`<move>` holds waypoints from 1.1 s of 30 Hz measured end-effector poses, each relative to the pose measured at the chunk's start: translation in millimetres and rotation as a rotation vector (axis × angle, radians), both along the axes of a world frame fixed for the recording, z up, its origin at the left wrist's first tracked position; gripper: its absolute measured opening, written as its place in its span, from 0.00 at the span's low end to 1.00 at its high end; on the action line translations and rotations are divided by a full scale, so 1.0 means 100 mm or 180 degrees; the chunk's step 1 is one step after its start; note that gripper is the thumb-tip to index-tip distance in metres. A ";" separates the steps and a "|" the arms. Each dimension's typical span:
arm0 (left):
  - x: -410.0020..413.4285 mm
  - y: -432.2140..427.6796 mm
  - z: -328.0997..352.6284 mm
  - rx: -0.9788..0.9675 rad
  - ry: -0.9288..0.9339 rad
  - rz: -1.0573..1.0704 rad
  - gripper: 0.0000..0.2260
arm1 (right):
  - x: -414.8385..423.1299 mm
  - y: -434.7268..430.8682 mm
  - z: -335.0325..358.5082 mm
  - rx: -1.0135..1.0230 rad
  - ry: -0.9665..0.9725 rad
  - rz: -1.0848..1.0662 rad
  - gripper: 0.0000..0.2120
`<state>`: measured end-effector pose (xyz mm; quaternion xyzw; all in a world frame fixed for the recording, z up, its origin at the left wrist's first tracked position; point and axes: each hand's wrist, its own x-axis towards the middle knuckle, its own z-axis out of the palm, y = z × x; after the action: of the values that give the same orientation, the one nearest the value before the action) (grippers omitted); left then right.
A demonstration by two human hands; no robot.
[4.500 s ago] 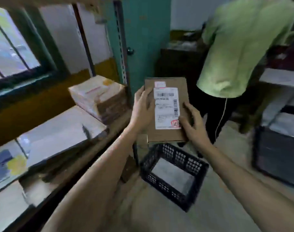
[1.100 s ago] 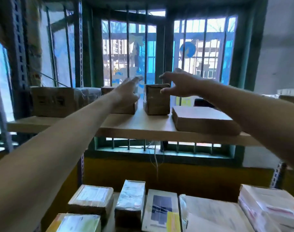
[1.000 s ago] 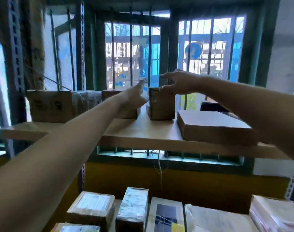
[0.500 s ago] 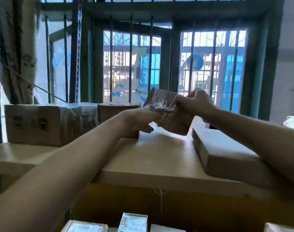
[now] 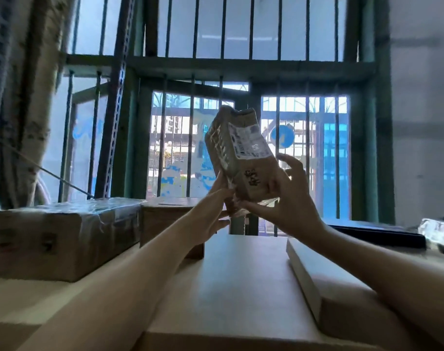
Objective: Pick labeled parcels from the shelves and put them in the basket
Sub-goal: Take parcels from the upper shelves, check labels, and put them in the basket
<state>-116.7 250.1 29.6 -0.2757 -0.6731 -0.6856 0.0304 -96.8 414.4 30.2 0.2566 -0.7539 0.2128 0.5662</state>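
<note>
above the shelf (image 5: 241,287), a parcel (image 5: 238,158) gripped in both hands

from the head view, over the middle of the wooden shelf, the parcel is held up in the air, clear of the shelf board and in front of the barred window (image 5: 241,34). it is a brown cardboard box wound in clear tape, tilted, its top leaning a little to the left. a white label (image 5: 251,143) with a barcode sits on the upper part of its facing side, and black handwriting (image 5: 253,178) marks the bare cardboard below the label. the left hand (image 5: 210,211) pinches the parcel's lower left edge, fingers closed on it near the bottom corner. the right hand (image 5: 289,198) cups the lower right corner, thumb under the bottom and fingers curled loosely round the right side, some fingertips lifted off the cardboard. both forearms reach up from the bottom of the picture.

on the shelf to the left lies a large box (image 5: 59,236) wrapped in clear film. just beside it on the right stands a smaller brown box (image 5: 165,219), partly behind the left wrist. to the right a flat pale box (image 5: 342,300) lies along the shelf under the right forearm. behind it is a dark flat thing (image 5: 380,234), too dim to name, and at the far right edge a shiny plastic packet (image 5: 441,229). a slotted metal post (image 5: 117,110) rises at the left, in front of the window.
</note>
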 end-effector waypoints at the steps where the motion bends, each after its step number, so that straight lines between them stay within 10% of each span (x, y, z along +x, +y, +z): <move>1: 0.02 0.01 0.01 0.0048 -0.0054 0.0009 0.16 | 0.01 -0.01 0.00 0.0060 0.0070 -0.0059 0.33; 9: 0.03 0.03 0.07 -0.0057 0.0287 0.0179 0.36 | 0.07 -0.04 -0.01 0.0511 0.0084 -0.0175 0.26; 18: 0.08 0.13 0.02 -0.0905 -0.0265 0.0649 0.21 | -0.04 0.08 0.01 0.0272 -0.1038 0.0223 0.15; 33: 0.32 0.17 -0.10 -0.3648 0.2588 0.3313 0.20 | 0.26 0.46 0.48 0.1419 -0.2517 -0.0188 0.28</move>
<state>-84.7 267.1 19.7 -0.1294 -0.8915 0.0107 0.4340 -70.4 460.7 78.0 0.2497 -0.9466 0.1107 0.1716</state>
